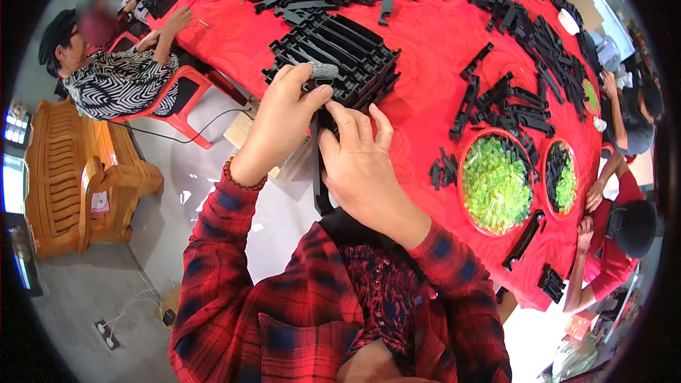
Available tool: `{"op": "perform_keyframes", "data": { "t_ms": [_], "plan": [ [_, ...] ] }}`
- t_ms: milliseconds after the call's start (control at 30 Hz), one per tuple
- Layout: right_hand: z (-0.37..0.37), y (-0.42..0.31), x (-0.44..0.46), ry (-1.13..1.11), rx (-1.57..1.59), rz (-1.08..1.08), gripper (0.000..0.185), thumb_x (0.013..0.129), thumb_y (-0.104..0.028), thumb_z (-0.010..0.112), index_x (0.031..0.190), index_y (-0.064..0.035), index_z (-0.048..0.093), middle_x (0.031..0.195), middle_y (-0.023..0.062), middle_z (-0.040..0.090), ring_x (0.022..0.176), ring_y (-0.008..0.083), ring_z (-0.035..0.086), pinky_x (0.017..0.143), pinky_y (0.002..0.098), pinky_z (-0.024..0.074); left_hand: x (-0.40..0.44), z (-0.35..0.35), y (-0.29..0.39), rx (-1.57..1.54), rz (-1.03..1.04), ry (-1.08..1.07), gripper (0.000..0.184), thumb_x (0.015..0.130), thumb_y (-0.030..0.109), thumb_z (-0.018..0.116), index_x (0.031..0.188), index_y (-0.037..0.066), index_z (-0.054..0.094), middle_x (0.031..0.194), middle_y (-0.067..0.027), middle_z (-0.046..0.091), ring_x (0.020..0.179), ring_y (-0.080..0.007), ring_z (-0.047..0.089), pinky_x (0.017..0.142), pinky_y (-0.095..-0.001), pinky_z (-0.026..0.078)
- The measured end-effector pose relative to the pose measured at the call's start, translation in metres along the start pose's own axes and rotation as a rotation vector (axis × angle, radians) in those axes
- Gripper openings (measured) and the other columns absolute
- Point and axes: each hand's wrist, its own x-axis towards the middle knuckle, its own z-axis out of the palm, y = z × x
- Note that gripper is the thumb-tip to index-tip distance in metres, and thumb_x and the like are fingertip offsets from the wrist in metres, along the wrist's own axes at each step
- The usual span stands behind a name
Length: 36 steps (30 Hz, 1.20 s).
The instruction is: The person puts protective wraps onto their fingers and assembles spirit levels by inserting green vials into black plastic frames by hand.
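The left hand [280,113] and right hand [365,170] curl at the ribbed black plastic stack [344,46]. Whether they pinch anything, I cannot tell.

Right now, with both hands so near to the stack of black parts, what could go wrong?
The stack of black parts sits near the edge of the red table, so a push from the left hand or right hand might shift it.
The long black part by the hands reaches past that edge and could perhaps drop.
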Motion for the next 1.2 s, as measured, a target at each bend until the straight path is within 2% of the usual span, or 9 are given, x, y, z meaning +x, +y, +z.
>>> {"op": "perform_keyframes", "data": {
  "t_ms": [100,133,167,267,533,600,733,1133,1200],
  "plan": [
    [-0.002,0.001,-0.005,0.029,0.058,0.034,0.039,0.07,-0.009,0.069,0.106,-0.0005,0.059,0.134,0.0186,0.045,0.124,0.0338,0.044,0.111,0.0576,0.0224,-0.001,0.001,0.004,-0.078,-0.087,-0.04,0.028,0.089,0.018,0.068,0.097,-0.006,0.055,0.09,-0.0153,0.051,0.074,-0.024,0.053,0.066,-0.0363,0.045],
    [-0.001,0.001,-0.006,0.082,0.076,0.027,0.024,0.08,-0.012,0.063,0.1,0.0003,0.06,0.129,0.0203,0.048,0.12,0.0329,0.047,0.109,0.0595,0.0245,-0.001,0.0,0.008,-0.066,-0.073,-0.052,0.029,0.09,0.019,0.068,0.095,-0.006,0.055,0.089,-0.0161,0.051,0.074,-0.0236,0.053,0.065,-0.0363,0.045],
    [-0.003,-0.001,-0.008,0.074,0.082,0.039,0.024,0.08,-0.012,0.063,0.1,0.0003,0.06,0.129,0.0203,0.048,0.12,0.0329,0.047,0.109,0.0595,0.0245,-0.002,0.0,0.011,-0.054,-0.06,-0.062,0.03,0.09,0.021,0.068,0.093,-0.006,0.055,0.088,-0.0168,0.052,0.073,-0.0233,0.054,0.064,-0.0363,0.045],
    [-0.01,0.0,-0.015,0.042,0.171,0.069,0.041,0.067,-0.018,0.077,0.1,-0.0014,0.06,0.132,0.0187,0.046,0.123,0.0335,0.043,0.109,0.0598,0.0228,-0.004,0.002,0.014,-0.006,-0.068,-0.115,0.031,0.091,0.022,0.067,0.091,-0.005,0.052,0.073,-0.0146,0.046,0.065,-0.0189,0.045,0.06,-0.0341,0.042],
    [-0.013,0.005,-0.022,0.006,0.173,0.107,0.043,0.064,-0.015,0.075,0.105,-0.004,0.063,0.139,0.0123,0.044,0.131,0.031,0.039,0.114,0.0545,0.0204,-0.001,0.004,0.015,0.036,-0.036,-0.188,0.032,0.094,0.019,0.064,0.083,-0.005,0.045,0.066,-0.0104,0.04,0.063,-0.0118,0.038,0.055,-0.0333,0.038],
    [-0.014,0.007,-0.023,0.022,0.167,0.097,0.043,0.064,-0.014,0.074,0.105,-0.0043,0.063,0.14,0.0108,0.043,0.132,0.0298,0.038,0.115,0.0537,0.02,0.0,0.003,0.009,0.0,-0.037,-0.175,0.025,0.096,0.018,0.064,0.082,0.005,0.048,0.062,0.0056,0.042,0.055,-0.0007,0.038,0.044,-0.0229,0.028],
    [-0.013,0.01,-0.025,0.025,0.151,0.066,0.044,0.063,-0.011,0.073,0.105,-0.0043,0.063,0.144,0.0084,0.042,0.134,0.0285,0.037,0.115,0.0529,0.0198,-0.002,0.003,0.017,-0.046,-0.117,-0.175,0.029,0.093,0.014,0.066,0.082,-0.005,0.046,0.066,-0.0063,0.044,0.063,-0.0077,0.04,0.053,-0.0293,0.038],
    [-0.004,0.011,-0.027,0.1,0.081,0.007,0.037,0.065,-0.01,0.07,0.101,-0.0021,0.064,0.144,0.0025,0.044,0.132,0.0259,0.037,0.115,0.0523,0.0207,0.007,0.006,-0.001,-0.123,-0.14,-0.245,0.029,0.092,0.015,0.065,0.077,-0.001,0.046,0.063,-0.0009,0.043,0.061,-0.0056,0.039,0.051,-0.0274,0.036],
    [-0.004,0.013,-0.027,0.107,0.038,-0.006,0.041,0.064,-0.01,0.071,0.103,-0.0031,0.063,0.142,0.0031,0.045,0.134,0.025,0.037,0.115,0.0508,0.0209,0.008,0.006,-0.002,-0.181,-0.176,-0.286,0.013,0.096,0.018,0.065,0.093,0.006,0.061,0.071,0.009,0.052,0.059,0.0019,0.043,0.048,-0.0177,0.033]
  ]
}}
